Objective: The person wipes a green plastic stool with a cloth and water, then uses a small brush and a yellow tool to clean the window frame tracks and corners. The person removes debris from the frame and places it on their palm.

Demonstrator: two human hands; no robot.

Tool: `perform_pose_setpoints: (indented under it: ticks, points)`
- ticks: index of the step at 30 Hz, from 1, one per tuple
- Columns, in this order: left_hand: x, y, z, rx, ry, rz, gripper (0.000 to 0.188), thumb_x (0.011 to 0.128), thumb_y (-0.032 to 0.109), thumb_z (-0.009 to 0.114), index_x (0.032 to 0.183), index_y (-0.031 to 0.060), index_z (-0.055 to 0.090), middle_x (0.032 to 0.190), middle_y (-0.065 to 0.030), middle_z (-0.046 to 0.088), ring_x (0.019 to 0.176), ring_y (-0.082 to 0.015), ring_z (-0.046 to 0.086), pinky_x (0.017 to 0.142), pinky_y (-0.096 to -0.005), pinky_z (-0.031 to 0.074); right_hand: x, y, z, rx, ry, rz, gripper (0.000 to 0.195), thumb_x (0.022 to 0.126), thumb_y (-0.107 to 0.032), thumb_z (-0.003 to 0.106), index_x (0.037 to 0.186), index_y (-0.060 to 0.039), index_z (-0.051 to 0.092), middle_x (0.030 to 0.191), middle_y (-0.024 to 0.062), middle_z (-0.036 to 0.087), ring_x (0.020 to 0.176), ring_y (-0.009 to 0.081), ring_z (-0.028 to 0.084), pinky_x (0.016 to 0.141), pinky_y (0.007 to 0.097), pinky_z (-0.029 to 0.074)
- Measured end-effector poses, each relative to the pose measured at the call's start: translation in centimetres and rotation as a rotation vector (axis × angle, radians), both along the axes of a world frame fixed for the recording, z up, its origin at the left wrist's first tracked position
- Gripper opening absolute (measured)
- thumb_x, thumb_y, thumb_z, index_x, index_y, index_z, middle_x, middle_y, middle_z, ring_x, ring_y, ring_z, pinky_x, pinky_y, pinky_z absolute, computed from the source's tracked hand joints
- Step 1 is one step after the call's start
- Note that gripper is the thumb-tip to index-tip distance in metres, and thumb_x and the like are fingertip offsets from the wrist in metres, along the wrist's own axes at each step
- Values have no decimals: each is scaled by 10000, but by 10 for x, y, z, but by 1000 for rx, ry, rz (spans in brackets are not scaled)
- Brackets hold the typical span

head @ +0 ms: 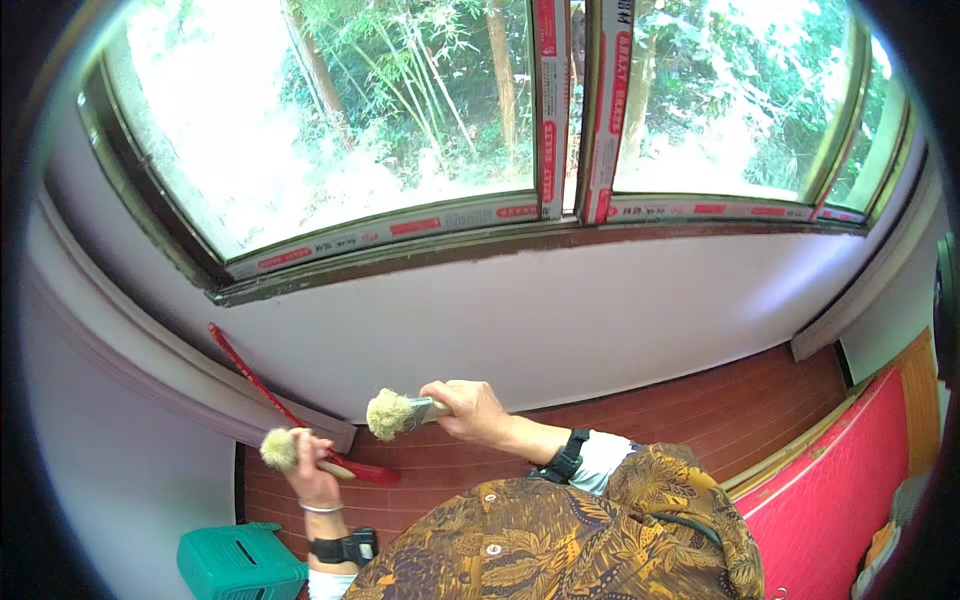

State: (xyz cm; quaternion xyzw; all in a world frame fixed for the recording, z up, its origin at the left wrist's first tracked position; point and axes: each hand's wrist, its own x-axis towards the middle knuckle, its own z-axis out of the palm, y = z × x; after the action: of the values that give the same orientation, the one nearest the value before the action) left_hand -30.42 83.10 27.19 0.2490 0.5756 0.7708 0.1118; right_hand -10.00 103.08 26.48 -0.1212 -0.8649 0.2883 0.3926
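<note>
My left hand (313,480) grips a short brush (278,449) with pale, frayed bristles; the end of its light handle sticks out past my fingers. Higher and to the right, my right hand (471,411) is closed around the handle of a second brush (391,414). That one has a metal ferrule and a rounded, shaggy head pointing left. Both brushes are in the air, apart from each other, before a white wall (570,322) under the window. Behind my left hand a red long-handled tool (251,375), perhaps a broom, leans in the corner.
Above the wall runs a dark-framed window (405,247) with red-and-white printed film on its frame. A green plastic stool (240,559) stands at lower left on the reddish plank floor (675,397). On the right lies a red padded panel (832,472) beside wooden boards.
</note>
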Motion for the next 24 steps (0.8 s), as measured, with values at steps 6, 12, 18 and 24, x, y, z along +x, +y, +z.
perform_pose_setpoints:
  ticks: [6,12,18,24]
  points:
    - [-49,37,49,-43,101,57,237,994,195,445,1153,63,561,606,52,367,571,-58,379,623,-250,440,0,74,16,231,25,67,342,654,-18,660,979,-64,564,989,74,594,858,250,604,661,346,520]
    - [-107,87,90,-144,172,93,419,1002,281,407,1363,68,420,1238,-105,534,1101,-183,526,912,-323,437,7,112,3,265,101,-2,318,684,-55,660,986,-36,562,1113,115,559,977,277,583,779,354,520]
    - [-150,140,134,-124,425,178,479,1017,270,333,1419,11,306,1446,-145,349,1334,-236,349,1109,-381,271,36,136,22,445,-20,-240,213,722,-89,625,936,-80,625,1174,80,586,1043,251,574,864,337,489]
    - [-180,181,153,-56,469,354,502,991,214,443,1404,-43,316,1449,-161,350,1335,-212,333,1118,-329,221,52,146,36,645,35,-623,238,730,-29,650,957,-102,648,1186,91,598,1127,268,539,925,367,475]
